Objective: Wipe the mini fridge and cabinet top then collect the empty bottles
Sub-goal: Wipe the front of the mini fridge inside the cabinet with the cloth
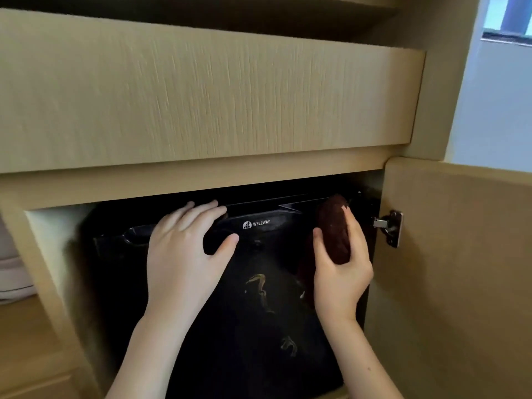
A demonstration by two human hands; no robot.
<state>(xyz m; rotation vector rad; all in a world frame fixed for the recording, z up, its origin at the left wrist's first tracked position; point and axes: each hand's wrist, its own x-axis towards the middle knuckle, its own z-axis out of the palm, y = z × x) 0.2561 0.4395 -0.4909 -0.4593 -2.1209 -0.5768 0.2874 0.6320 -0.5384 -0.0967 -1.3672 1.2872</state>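
A black mini fridge (259, 283) with a white WELLWAY logo sits inside a low wooden cabinet opening. My left hand (184, 254) lies flat on the fridge door near its top edge, fingers spread and curled over the rim. My right hand (342, 272) holds a dark brown cloth (334, 228) bunched up against the upper right part of the fridge door. No bottles are in view.
A wide wooden drawer front (201, 96) hangs just above the opening. The cabinet door (454, 269) stands open on the right, with a metal hinge (391, 228). A pale object (11, 269) lies at the far left edge. A window (509, 18) shows at top right.
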